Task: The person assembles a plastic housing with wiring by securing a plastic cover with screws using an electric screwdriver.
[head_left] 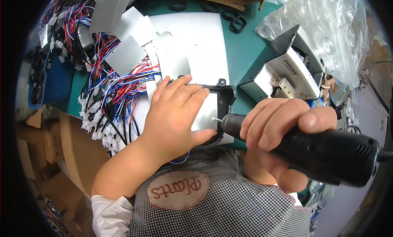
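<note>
Green tabletop (245, 46) bears a dark-lettered white casing (298, 78) at two o'clock; left hand (177, 110) splays over silver plate (207, 111), right hand (282, 128) grips black screwdriver (327, 155).

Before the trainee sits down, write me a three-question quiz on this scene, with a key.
1. True or false: the right hand grips the black corded tool.
2. Which lies just left of the left hand? A: coloured wires; B: clear plastic bag; C: white-fronted metal box.
3. Fill the gap: the bin at the far left is ____.

Key: 1 true; 2 A; 3 blue.
</note>
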A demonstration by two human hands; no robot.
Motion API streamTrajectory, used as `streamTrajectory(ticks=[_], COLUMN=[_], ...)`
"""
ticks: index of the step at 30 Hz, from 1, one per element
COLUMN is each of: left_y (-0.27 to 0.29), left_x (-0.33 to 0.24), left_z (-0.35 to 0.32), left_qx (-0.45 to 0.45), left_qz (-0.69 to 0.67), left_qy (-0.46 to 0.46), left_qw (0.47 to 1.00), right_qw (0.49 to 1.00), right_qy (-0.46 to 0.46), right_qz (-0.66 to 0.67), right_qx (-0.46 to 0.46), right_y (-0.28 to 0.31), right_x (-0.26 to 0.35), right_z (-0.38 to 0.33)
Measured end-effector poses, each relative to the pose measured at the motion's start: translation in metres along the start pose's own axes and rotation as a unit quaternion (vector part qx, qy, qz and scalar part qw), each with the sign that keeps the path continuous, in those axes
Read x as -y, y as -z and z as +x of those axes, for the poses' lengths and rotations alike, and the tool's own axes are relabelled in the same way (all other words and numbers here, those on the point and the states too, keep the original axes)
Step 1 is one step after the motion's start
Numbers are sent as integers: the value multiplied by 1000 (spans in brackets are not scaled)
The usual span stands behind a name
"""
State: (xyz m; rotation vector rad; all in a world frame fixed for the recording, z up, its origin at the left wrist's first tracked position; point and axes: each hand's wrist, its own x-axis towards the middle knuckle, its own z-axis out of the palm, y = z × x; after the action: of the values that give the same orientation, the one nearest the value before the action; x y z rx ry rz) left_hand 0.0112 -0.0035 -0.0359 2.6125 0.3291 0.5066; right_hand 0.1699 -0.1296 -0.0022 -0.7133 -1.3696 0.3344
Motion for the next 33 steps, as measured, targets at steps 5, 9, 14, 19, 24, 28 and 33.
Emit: streamTrajectory(ticks=[5, 9, 14, 19, 24, 28, 33], left_y=[-1, -3, -2, -3, -3, -3, -1], left_x=[0, -1, 5, 1, 0, -1, 1], left_z=[0, 2, 1, 0, 1, 1, -1], left_qx=[-2, -9, -1, 2, 16, 18, 14], left_qz=[-5, -7, 11, 25, 25, 27, 25], left_qy=[-4, -13, -17, -2, 0, -3, 3], left_qw=[1000, 1000, 1000, 1000, 1000, 999, 1000], right_qw=[998, 998, 982, 970, 939, 920, 955], right_qy=[-28, -40, -3, 76, 86, 48, 4], right_qz=[10, 4, 50, -79, -155, -196, -118], right_qx=[60, -42, -184, -218, -294, -336, -274], right_y=[5, 0, 22, 69, 67, 58, 58], right_x=[-2, 1, 21, 50, 41, 32, 29], right_z=[5, -3, -9, -10, -14, -12, -13])
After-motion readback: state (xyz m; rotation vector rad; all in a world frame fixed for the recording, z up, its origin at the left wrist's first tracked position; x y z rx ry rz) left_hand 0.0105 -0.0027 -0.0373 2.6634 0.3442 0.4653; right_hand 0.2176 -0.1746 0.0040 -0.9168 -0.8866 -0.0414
